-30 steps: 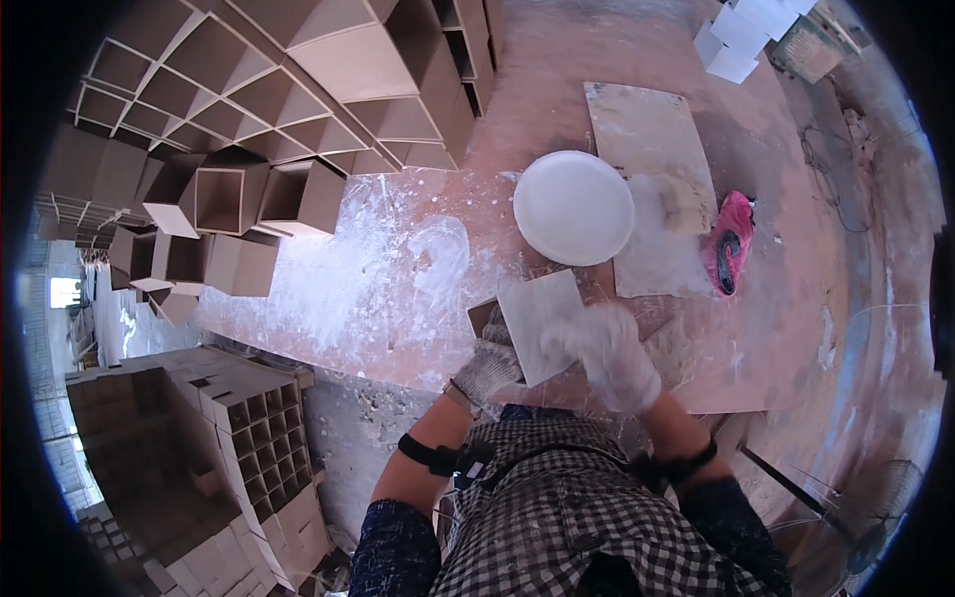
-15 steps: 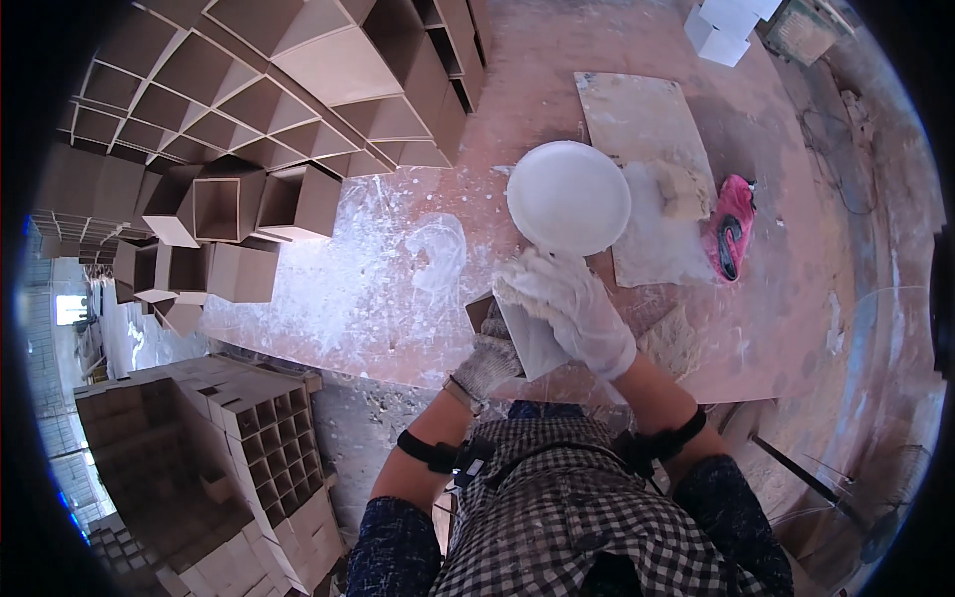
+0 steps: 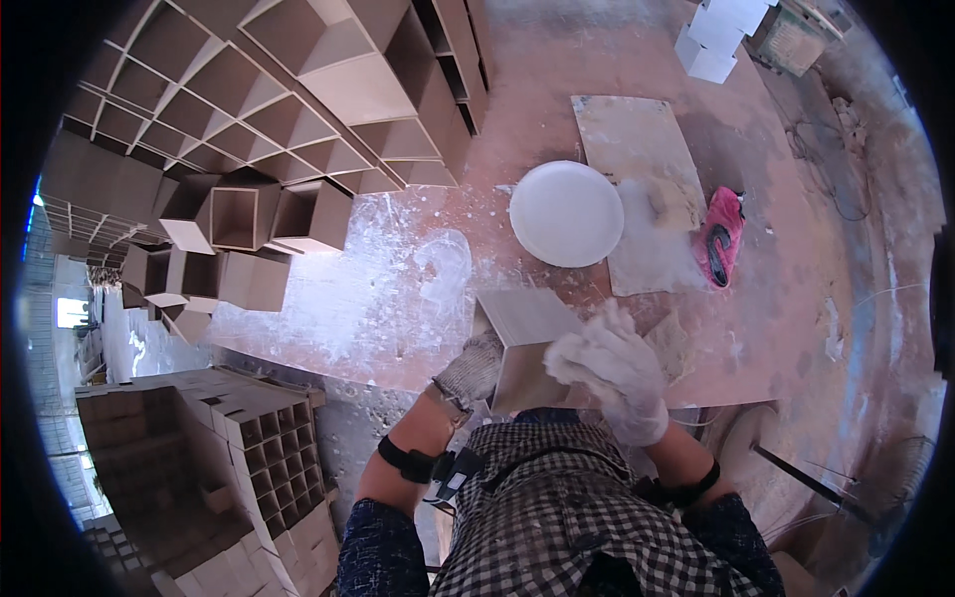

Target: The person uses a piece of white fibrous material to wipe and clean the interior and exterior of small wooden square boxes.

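Cardboard box (image 3: 535, 316), left hand (image 3: 472, 370) clasped on it, right hand (image 3: 615, 370) loosely curled alongside, hold unclear

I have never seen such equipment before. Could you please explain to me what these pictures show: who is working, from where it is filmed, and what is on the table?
There is no machine: a person works with two gloved hands. The camera is worn on the person's head and looks down; its wide lens bends straight edges.

The left hand holds a brownish box from its left side. The right hand is at the box's other side; whether it grips anything is unclear.

On the reddish table, beyond the hands, are a white round dish, a flat pale board and a pink object with a black part. Brown open boxes are stacked at the upper left.
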Available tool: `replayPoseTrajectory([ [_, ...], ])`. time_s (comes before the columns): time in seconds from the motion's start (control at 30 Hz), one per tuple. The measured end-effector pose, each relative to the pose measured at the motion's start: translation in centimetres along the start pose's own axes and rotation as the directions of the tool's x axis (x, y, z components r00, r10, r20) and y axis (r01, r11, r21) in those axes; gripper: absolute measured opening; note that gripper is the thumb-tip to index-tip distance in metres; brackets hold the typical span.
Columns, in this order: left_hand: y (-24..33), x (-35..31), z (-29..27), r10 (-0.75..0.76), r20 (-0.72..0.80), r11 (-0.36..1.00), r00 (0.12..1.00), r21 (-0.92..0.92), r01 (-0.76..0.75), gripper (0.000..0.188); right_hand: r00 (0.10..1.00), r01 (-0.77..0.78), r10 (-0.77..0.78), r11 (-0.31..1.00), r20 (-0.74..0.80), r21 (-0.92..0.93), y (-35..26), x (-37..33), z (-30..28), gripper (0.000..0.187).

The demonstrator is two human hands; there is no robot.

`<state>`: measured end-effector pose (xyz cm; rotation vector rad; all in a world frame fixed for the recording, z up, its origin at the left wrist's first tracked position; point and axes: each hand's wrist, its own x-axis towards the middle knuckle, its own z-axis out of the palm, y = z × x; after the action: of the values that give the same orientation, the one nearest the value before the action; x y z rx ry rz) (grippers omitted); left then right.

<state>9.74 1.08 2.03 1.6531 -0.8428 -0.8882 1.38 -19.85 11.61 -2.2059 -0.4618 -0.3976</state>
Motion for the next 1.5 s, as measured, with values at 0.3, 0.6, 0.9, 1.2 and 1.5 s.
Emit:
replayPoseTrajectory([
  [0.3,-6.7,1.1,0.7,-0.168,-0.081,0.943,0.983,0.278,0.184,0.044,0.992,0.028,-0.044,0.99,-0.115,-0.135,4.5,-0.1,6.6,0.047],
  [0.6,-7.1,1.1,1.5,-0.286,-0.095,0.957,0.953,0.019,0.289,0.049,0.97,0.234,-0.24,0.89,0.035,-0.39,5.2,0.6,6.1,0.038],
  [0.9,-6.9,2.3,3.1,-0.481,-0.141,0.875,0.865,-0.146,0.462,0.057,0.997,0.073,-0.066,0.982,0.046,-0.173,3.4,-6.8,6.8,0.039],
  [1.2,-4.9,3.0,3.6,-0.278,-0.259,0.846,0.925,0.39,0.363,0.062,0.954,-0.171,0.263,0.869,-0.141,0.465,7.4,-1.4,6.8,0.032],
  [1.5,-2.9,3.9,2.7,-0.479,-0.108,0.878,0.871,-0.044,0.477,0.058,0.981,-0.091,0.096,0.995,-0.17,0.038,5.7,-3.5,4.9,0.026],
])
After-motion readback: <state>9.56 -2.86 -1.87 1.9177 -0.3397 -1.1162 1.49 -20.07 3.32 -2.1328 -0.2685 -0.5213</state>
